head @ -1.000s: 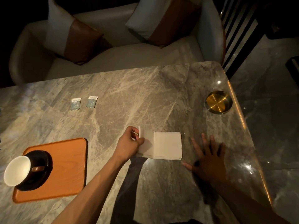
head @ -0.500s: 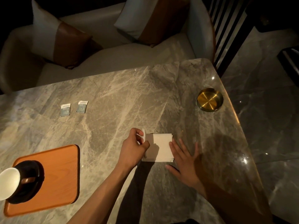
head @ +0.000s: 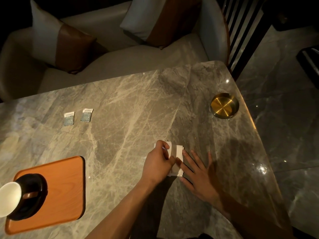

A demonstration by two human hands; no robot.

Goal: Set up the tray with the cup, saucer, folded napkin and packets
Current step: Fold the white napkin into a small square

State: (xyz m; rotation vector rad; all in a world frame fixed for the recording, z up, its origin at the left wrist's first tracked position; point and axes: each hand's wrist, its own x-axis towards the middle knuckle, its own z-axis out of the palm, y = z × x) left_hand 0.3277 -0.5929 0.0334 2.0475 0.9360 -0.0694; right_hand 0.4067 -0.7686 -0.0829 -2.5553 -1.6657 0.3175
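Napkin [head: 178,153]: white, folded narrow, flat on the marble counter [head: 131,104], well right of the tray [head: 57,190]; left hand [head: 158,163] over its left part, fingers closed on the napkin; right hand [head: 198,175] flat, fingers spread open, fingertips on its right edge. Tray: orange, near counter's left edge, bearing a dark saucer [head: 37,178] with a white cup [head: 8,198]. Two packets [head: 77,116]: side by side on the counter beyond the tray. Brass dish [head: 224,106]: far right of the tray.
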